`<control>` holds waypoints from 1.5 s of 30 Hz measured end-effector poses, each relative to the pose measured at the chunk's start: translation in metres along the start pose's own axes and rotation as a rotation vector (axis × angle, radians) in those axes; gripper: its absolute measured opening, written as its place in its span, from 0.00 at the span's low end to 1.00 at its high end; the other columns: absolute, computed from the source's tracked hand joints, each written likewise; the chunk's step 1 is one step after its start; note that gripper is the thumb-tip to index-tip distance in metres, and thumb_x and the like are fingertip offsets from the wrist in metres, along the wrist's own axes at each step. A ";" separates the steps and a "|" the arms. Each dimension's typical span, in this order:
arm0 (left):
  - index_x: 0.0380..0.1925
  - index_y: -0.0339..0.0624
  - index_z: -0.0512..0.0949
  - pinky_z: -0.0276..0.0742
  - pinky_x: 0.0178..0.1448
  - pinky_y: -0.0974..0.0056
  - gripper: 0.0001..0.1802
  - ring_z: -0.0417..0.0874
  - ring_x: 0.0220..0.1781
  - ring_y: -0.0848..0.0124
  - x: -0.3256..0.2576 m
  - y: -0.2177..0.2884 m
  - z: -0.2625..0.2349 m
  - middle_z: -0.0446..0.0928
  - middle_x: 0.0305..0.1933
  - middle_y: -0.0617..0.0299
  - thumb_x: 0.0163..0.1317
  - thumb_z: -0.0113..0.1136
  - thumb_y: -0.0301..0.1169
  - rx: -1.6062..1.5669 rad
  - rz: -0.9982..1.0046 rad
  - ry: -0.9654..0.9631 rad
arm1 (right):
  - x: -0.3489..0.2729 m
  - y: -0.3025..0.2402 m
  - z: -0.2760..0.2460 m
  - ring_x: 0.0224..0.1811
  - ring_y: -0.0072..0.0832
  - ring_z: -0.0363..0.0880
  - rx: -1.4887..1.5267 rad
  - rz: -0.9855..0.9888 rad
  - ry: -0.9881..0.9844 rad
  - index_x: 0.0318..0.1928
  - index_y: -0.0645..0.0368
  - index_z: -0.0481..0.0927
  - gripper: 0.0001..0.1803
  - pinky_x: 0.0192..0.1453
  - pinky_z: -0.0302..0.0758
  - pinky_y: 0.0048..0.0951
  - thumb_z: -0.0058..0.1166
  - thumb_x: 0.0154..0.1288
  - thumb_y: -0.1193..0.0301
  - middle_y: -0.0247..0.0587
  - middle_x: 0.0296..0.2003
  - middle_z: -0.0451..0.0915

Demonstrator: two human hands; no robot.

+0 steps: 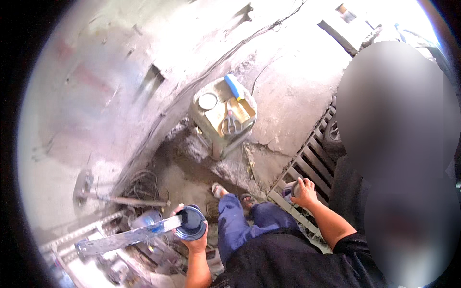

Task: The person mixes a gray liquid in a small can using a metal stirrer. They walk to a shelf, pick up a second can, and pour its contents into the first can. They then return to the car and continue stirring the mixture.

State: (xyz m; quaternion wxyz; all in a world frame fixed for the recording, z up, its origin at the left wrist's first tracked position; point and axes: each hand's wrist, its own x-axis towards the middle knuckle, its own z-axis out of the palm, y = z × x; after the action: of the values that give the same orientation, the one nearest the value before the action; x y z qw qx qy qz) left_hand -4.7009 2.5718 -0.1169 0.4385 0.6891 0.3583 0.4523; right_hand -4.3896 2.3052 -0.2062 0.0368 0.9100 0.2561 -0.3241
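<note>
My left hand [196, 244] is wrapped round a round blue tub [192, 236] with dark contents. A long flat stick [127, 237], pale at one end and smeared with grey and blue, reaches from the tub's mouth out to the left. Farther right, my right hand [305, 193] is closed round a small dark container [291, 190], whose kind I cannot make out. Its fingers partly cover it. Both hands are held apart, either side of my legs.
A worn stool [217, 150] ahead carries scissors [231, 124], a round white lid or tin [208, 101] and a blue-handled tool [232, 86]. Coiled wire [142, 186] lies left, near a cluttered metal rack [79, 233]. A slatted grate [314, 161] and a wheel [333, 134] are right.
</note>
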 end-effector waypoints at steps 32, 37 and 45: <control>0.66 0.40 0.49 0.54 0.70 0.49 0.53 0.67 0.64 0.54 0.037 -0.310 0.221 0.65 0.62 0.48 0.47 0.69 0.48 -0.064 0.223 0.002 | 0.553 0.010 0.207 0.73 0.48 0.41 0.069 -0.343 0.282 0.66 0.50 0.58 0.49 0.65 0.61 0.56 0.66 0.44 0.52 0.49 0.70 0.47; 0.66 0.37 0.52 0.52 0.71 0.50 0.45 0.67 0.65 0.58 0.080 -0.288 0.215 0.66 0.62 0.50 0.51 0.66 0.33 -0.061 0.222 0.053 | 0.548 0.001 0.150 0.50 0.43 0.76 0.230 -0.413 0.658 0.50 0.60 0.75 0.25 0.52 0.73 0.39 0.62 0.52 0.64 0.53 0.49 0.74; 0.56 0.30 0.62 0.67 0.59 0.65 0.34 0.74 0.50 0.71 0.152 -0.260 0.256 0.73 0.49 0.57 0.50 0.68 0.23 -0.205 0.286 0.040 | 0.330 -0.159 -0.026 0.35 0.39 0.78 0.401 -1.189 0.871 0.41 0.61 0.76 0.14 0.39 0.75 0.36 0.58 0.57 0.66 0.47 0.34 0.77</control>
State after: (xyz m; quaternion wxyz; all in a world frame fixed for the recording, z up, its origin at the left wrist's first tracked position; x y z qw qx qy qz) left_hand -4.4354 2.7288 -0.3639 0.4304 0.6757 0.2170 0.5578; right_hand -4.2356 2.5951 -0.3711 -0.4139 0.6538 0.6307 0.0585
